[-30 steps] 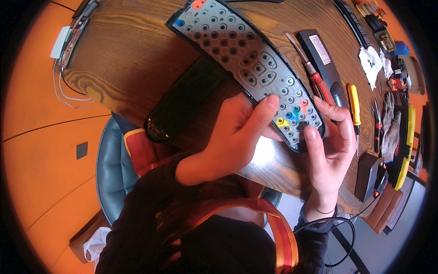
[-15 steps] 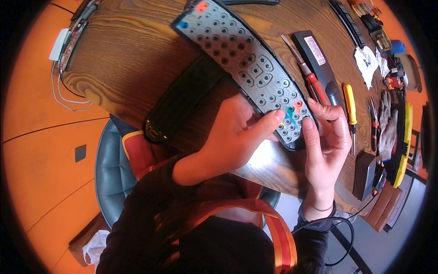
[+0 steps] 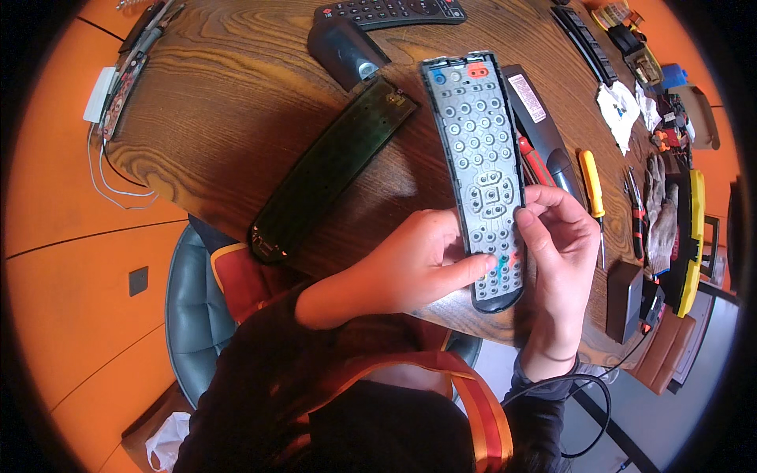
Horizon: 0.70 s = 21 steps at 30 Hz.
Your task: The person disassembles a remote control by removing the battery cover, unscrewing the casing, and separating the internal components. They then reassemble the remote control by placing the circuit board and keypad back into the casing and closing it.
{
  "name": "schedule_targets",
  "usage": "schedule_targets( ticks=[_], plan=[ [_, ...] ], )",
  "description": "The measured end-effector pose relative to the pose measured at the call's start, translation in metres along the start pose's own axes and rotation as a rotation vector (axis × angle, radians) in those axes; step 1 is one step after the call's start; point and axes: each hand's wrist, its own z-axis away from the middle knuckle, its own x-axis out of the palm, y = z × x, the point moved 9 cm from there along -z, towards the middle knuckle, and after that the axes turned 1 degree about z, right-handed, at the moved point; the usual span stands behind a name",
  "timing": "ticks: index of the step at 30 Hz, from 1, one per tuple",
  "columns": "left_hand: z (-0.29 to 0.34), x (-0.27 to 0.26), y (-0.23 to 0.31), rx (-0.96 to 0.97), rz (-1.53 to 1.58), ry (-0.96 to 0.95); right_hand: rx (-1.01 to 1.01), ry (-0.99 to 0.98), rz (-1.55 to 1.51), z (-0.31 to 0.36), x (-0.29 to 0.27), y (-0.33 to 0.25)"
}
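Both my hands hold an opened remote control's front half point(image 3: 479, 169), a black shell with a grey rubber keypad seated in it, its inner side facing up. Some keypad spots are blue, red and green. My left hand point(image 3: 418, 256) grips the lower left edge, its thumb pressed on the keypad near the green patch. My right hand point(image 3: 564, 248) holds the right edge with thumb and fingers. On the table to the left lies a long dark green circuit board point(image 3: 335, 165), apart from my hands. Beyond its far end lies a black plastic cover piece point(image 3: 343, 55).
Another black remote point(image 3: 386, 11) lies at the far edge. Right of my hands are a black remote with a label point(image 3: 536, 118), a red-handled screwdriver point(image 3: 535, 163), a yellow-handled screwdriver point(image 3: 591, 181), red-handled pliers point(image 3: 637, 213) and a grey glove point(image 3: 659, 217). A small circuit board point(image 3: 126, 94) lies far left.
The keypad half has turned from a slant to nearly upright in view and moved right and nearer me. The circuit board's far end and the black cover piece have come into sight.
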Motion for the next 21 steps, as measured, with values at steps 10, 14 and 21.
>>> schedule_targets(
  ticks=[10, 14, 21],
  plan=[
    [0.007, -0.025, 0.022, 0.081, 0.003, 0.28, -0.016, -0.032, 0.076, 0.003, 0.008, -0.003],
    [0.008, -0.027, 0.013, -0.027, -0.009, 0.281, -0.045, 0.008, 0.09, 0.003, 0.006, -0.003],
    [0.008, -0.026, 0.022, 0.12, 0.035, 0.259, -0.057, -0.101, 0.077, 0.002, 0.014, -0.005]
  ],
)
